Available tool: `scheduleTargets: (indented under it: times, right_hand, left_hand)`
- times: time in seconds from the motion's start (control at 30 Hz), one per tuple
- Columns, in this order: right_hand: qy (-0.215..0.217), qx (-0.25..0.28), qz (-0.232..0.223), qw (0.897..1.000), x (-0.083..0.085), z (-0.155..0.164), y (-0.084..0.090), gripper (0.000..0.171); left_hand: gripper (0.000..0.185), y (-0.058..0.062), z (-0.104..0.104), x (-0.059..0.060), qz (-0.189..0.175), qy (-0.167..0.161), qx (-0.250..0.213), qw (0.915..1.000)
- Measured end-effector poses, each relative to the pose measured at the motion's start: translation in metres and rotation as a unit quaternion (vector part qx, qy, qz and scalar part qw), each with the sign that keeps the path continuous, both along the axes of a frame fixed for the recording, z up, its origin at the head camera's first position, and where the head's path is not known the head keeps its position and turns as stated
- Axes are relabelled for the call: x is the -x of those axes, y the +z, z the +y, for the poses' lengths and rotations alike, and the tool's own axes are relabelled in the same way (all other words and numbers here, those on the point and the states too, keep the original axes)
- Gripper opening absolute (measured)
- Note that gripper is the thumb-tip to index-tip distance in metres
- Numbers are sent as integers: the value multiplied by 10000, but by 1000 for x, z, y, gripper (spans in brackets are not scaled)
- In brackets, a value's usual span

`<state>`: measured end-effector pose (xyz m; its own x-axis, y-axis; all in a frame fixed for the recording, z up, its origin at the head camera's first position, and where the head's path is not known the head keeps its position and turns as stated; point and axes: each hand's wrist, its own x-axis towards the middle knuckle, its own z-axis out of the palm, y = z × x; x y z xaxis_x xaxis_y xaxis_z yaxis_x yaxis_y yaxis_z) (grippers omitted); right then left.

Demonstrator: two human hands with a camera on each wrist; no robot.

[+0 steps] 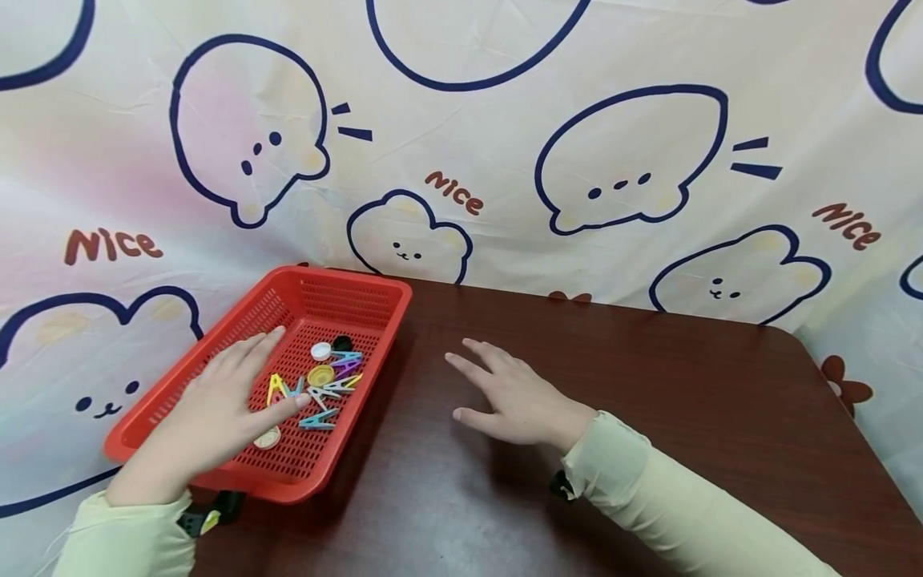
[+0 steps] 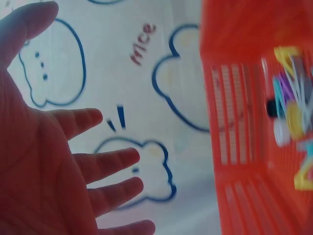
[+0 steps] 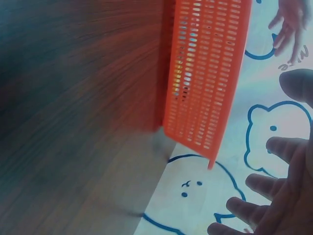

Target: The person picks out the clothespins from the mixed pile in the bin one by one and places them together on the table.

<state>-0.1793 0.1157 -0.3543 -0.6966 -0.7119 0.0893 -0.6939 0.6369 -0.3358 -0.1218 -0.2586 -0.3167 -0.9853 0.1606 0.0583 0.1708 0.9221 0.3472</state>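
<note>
A red perforated basket (image 1: pixel 339 278) stands on the left end of a dark wooden table (image 1: pixel 685 401). In it lie several small coloured clothes pegs (image 1: pixel 328 390) and some bottle caps, among them a white cap (image 1: pixel 320 350) and a yellow cap (image 1: pixel 320 374). My left hand (image 1: pixel 241 385) hovers over the basket's left half with straight fingers and holds nothing; the left wrist view shows its bare palm (image 2: pixel 49 166) beside the basket (image 2: pixel 244 147). My right hand (image 1: pixel 515 397) lies flat on the table right of the basket, fingers spread. Its fingers (image 3: pixel 279 196) show beside the basket's outer wall (image 3: pixel 205 73).
A cloth with bear outlines and "Nice" lettering (image 1: pixel 505 120) hangs behind and left of the table. The table's right half is bare wood, with a rounded far-right corner (image 1: pixel 800 340). The basket's left edge sits by the table's left edge.
</note>
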Motion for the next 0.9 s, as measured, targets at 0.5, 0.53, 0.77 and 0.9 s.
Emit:
scheduleTargets:
  times: [0.5,0.53,0.77,0.9]
  right_hand:
    - [146,-77,-195,9997,13,-42,12,76]
    - [158,-92,-189,9997,14,-46,14,76]
    - [363,-111,-183,9991,19,-70,21,75]
    - [397,-94,-318,9987,20,-79,23,75]
  left_hand:
    - [98,-19,-77,-3,-428,542,-193,9974]
    - [98,-20,-81,-3,-472,581,-197,9970]
    - [95,-33,-100,-3,-457,666,-4,9967]
    - [93,-43,-105,-1,-324,680,97,9971]
